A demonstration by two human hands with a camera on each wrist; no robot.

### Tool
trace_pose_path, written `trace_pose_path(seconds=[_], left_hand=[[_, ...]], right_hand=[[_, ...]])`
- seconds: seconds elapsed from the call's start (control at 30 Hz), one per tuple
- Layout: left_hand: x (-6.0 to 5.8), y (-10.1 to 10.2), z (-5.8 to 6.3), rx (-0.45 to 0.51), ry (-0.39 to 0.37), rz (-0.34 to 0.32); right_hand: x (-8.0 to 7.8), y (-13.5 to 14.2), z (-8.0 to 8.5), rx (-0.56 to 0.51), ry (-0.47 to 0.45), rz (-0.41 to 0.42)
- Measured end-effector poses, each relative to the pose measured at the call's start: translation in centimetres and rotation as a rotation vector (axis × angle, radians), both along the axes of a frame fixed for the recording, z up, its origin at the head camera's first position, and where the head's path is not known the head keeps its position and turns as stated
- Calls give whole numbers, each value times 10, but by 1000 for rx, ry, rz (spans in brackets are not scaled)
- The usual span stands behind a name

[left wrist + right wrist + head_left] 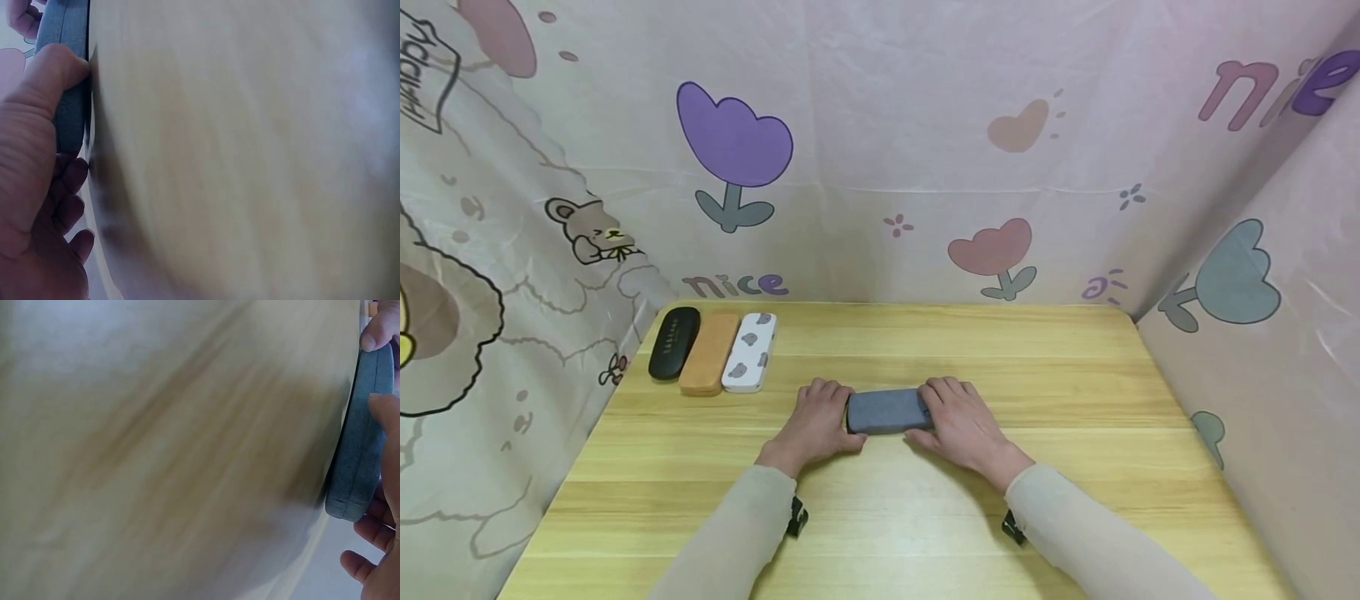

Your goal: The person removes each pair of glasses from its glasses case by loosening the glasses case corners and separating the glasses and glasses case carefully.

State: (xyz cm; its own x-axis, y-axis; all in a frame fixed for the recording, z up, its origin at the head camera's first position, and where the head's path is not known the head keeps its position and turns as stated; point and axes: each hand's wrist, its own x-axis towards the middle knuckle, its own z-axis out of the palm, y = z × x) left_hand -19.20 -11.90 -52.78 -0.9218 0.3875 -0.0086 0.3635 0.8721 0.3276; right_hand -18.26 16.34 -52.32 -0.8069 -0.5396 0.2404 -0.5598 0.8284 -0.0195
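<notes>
A blue-grey glasses case (887,412) lies crosswise near the middle of the wooden table, long side toward the person. At its left end, the left hand (822,421) grips it, with the thumb on the near side and fingers at the far side. The right hand (961,423) holds the other end in the same way. In the left wrist view the left thumb (59,69) presses on the case's side (74,119). A seam runs along the edge of the case (362,431) in the right wrist view; its lid is closed.
Toward the back left corner, a black glasses case (674,343), a tan case (710,354) and a white case with bear prints (749,352) lie side by side. Printed curtains (880,150) surround the wooden table (895,517) at the back and sides.
</notes>
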Motion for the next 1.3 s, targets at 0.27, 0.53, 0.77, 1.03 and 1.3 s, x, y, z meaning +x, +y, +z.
trace_pose_path(seconds=[0.27, 0.53, 0.77, 1.03, 1.3], left_hand=[[0, 0, 0, -3, -10, 2], [-2, 0, -1, 0, -9, -1], [-3, 0, 0, 4, -27, -3], [-3, 0, 2, 3, -53, 1], [-5, 0, 4, 10, -70, -4]], right_hand=[[-2, -3, 2, 4, 10, -4], [-6, -3, 2, -7, 9, -2], [-10, -1, 2, -10, 12, 11], [-13, -1, 8, 5, 43, 38], [-17, 0, 8, -7, 63, 57]])
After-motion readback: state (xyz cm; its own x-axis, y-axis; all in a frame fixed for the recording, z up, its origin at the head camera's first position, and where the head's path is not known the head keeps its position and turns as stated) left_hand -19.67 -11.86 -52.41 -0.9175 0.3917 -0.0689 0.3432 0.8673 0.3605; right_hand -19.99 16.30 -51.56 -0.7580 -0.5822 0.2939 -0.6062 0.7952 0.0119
